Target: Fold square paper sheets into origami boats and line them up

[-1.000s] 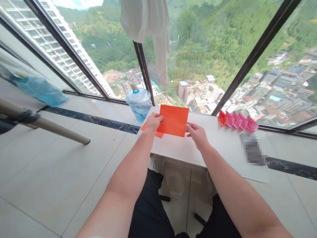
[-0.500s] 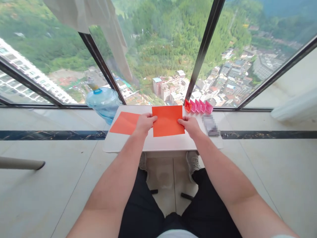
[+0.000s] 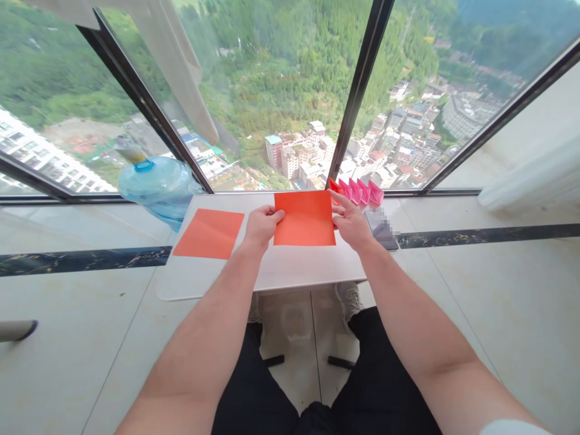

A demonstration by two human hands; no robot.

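Note:
An orange sheet of paper (image 3: 303, 219) is held up flat over the table, between both hands. My left hand (image 3: 263, 226) pinches its left edge, thumb on top. At the right edge, my right hand (image 3: 350, 219) has its fingers apart, with the fingertips behind or against the paper's edge; the thumb is not pressed on the front. A second orange sheet (image 3: 209, 233) lies on the table, left of my left hand. Beyond my right hand stands a row of folded pink and red paper pieces (image 3: 360, 191).
The small white table (image 3: 203, 289) stands against tall windows. A phone-like object (image 3: 381, 229), partly blurred out, lies at its right side. A blue water jug (image 3: 156, 187) is on the floor at the left. My feet are under the table.
My right hand's fingers have spread from their pinch on the paper's right edge. My left hand keeps its pinch. The view has shifted, showing more of the table's left side.

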